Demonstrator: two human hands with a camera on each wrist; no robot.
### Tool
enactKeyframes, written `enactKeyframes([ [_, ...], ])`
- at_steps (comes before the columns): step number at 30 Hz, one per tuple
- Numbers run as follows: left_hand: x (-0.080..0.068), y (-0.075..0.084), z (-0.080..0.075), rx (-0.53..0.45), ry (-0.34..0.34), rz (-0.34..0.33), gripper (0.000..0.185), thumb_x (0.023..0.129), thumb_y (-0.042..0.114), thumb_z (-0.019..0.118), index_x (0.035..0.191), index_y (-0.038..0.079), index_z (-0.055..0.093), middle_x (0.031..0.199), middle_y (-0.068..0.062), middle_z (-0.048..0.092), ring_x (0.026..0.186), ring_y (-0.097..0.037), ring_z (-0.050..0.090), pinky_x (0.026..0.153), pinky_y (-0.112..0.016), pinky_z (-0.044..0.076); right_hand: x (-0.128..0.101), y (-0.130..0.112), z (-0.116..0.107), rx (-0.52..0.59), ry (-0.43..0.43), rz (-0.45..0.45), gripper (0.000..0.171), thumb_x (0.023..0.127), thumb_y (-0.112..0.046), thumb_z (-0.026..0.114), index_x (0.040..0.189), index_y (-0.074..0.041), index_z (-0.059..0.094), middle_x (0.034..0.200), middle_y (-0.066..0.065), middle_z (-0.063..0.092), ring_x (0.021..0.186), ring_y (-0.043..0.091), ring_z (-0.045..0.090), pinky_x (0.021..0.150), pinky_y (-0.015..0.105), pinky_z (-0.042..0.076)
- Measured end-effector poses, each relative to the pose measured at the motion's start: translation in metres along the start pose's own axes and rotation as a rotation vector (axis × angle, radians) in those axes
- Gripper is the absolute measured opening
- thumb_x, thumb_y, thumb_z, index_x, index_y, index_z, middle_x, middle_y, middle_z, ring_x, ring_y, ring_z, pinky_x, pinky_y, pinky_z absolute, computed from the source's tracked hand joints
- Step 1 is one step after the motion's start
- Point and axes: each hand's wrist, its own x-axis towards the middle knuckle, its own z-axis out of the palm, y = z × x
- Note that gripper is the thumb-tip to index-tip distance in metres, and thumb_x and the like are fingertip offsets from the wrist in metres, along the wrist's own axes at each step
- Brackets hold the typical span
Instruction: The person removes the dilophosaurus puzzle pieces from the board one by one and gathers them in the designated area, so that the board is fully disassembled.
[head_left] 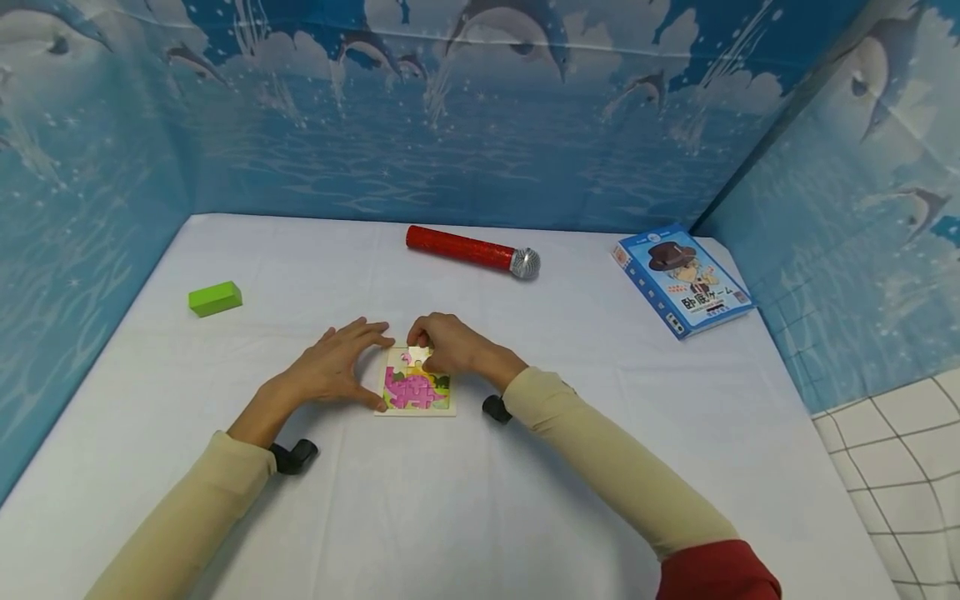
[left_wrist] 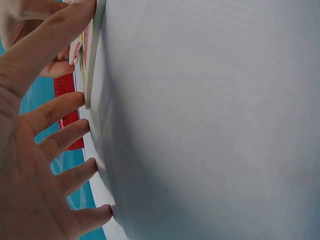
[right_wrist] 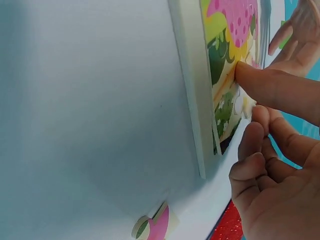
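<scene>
Open tablecloth (head_left: 465, 500) surrounds the puzzle (head_left: 417, 390); microphone (head_left: 472, 249) lies well behind.

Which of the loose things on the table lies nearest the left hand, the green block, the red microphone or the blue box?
The green block, off to that left hand's outer side; the other two lie farther right.

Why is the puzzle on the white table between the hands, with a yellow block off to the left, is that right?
Nearly. The block is green, not yellow, as the head view shows. The rest holds: the puzzle lies on the white table between the left hand and the right hand.
</scene>
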Motion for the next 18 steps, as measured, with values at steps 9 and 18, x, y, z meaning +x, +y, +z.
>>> enactKeyframes([
  [9,0.0003,-0.0016,0.0011,0.008,0.0,0.014,0.091,0.051,0.061,0.077,0.128,0.021,0.048,0.145,-0.002,0.031,0.138,-0.03,0.016,0.105,-0.062,0.011,-0.0042,0.0012,0.0015,0.002,0.063,-0.038,0.033,0.073,-0.009,0.072,0.105,-0.013,0.063,0.099,0.003,0.052,0.087,0.013,0.047,0.072,0.02,0.045],
  [18,0.0003,-0.0013,0.0015,0.01,-0.002,0.003,0.092,0.051,0.06,0.077,0.129,0.021,0.047,0.146,-0.001,0.03,0.138,-0.03,0.015,0.106,-0.062,0.011,-0.0086,0.0089,0.0032,0.123,0.152,-0.079,0.021,0.084,-0.011,0.062,0.105,-0.016,0.067,0.098,-0.005,0.064,0.084,0.009,0.054,0.075,0.019,0.047],
])
